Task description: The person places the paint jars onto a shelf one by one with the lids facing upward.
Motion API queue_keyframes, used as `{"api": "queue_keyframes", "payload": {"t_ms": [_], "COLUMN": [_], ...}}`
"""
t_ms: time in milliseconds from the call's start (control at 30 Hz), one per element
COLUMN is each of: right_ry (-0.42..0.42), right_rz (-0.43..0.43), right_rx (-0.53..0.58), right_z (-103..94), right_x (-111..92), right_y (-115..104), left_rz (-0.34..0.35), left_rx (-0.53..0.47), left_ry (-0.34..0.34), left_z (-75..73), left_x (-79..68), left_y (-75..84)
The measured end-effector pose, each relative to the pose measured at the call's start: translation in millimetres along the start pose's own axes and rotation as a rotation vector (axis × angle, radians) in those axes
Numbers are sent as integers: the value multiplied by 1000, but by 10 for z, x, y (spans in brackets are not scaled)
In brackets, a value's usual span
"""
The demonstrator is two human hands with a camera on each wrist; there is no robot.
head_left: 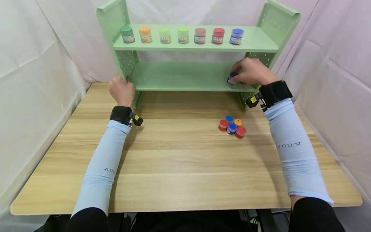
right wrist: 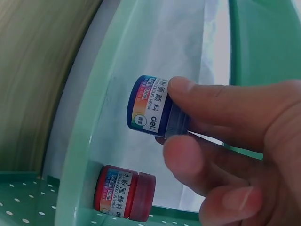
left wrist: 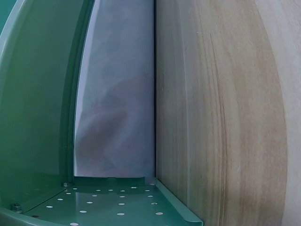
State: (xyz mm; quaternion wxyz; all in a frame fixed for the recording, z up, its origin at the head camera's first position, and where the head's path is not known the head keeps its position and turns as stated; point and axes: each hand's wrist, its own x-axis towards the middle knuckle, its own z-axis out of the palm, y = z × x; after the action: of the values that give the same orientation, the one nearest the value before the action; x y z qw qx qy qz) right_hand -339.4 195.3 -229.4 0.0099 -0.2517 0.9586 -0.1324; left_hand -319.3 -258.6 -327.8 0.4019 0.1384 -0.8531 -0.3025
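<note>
My right hand [head_left: 252,71] pinches a dark blue paint jar [right wrist: 149,104] by its lid, between thumb and fingers, at the right end of the lower shelf [head_left: 179,75]. The right wrist view shows the jar's printed label; whether its base touches the shelf I cannot tell. Beside it on that shelf stands a red paint jar [right wrist: 124,193], mostly hidden behind the hand in the head view. My left hand [head_left: 122,91] grips the left side panel of the green rack [head_left: 117,48] near the lower shelf; most fingers are hidden.
Along the upper shelf [head_left: 185,47] stands a row of paint jars, from a dark green jar [head_left: 127,34] to a blue jar [head_left: 236,36]. Several small jars, including a red one [head_left: 240,132] and a yellow one [head_left: 238,122], cluster on the wooden table [head_left: 174,161]. White curtains surround it.
</note>
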Motion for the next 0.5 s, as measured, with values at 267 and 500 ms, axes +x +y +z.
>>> {"api": "queue_keyframes", "payload": {"t_ms": [267,500], "right_ry": [-84,-124], "right_rz": [53,65], "right_rx": [19,31], "right_z": [-61,-45], "right_x": [118,157], "right_y": [-11,-1], "left_rz": [-1,14], "left_rx": [0,22], "left_ry": [14,12], "left_z": [-5,12], "left_x": [21,13], "left_y": [10,-15]}}
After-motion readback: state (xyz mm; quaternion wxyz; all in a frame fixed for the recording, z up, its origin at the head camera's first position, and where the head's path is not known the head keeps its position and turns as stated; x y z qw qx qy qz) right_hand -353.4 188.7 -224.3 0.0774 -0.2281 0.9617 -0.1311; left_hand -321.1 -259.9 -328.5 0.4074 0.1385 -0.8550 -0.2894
